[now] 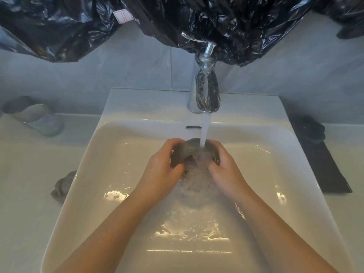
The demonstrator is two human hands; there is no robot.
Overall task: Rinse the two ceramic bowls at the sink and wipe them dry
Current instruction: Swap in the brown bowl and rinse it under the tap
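Note:
A dark ceramic bowl (189, 149) is tilted under the running water inside the white sink (110, 154). My left hand (163, 170) grips its left rim, fingers curled over the edge. My right hand (224, 168) grips its right side, thumb toward the inside. Water from the chrome tap (204, 83) pours into the bowl and spills down into the basin. A second dark bowl (309, 129) sits on a black mat at the right of the sink. A grey crumpled cloth (63, 186) lies on the counter at the sink's left edge.
A glass tumbler (37, 119) lies on its side on the counter at the far left. The black mat (323, 164) runs along the right counter. Black plastic sheeting (216, 20) hangs over the wall above the tap. Water pools in the basin bottom.

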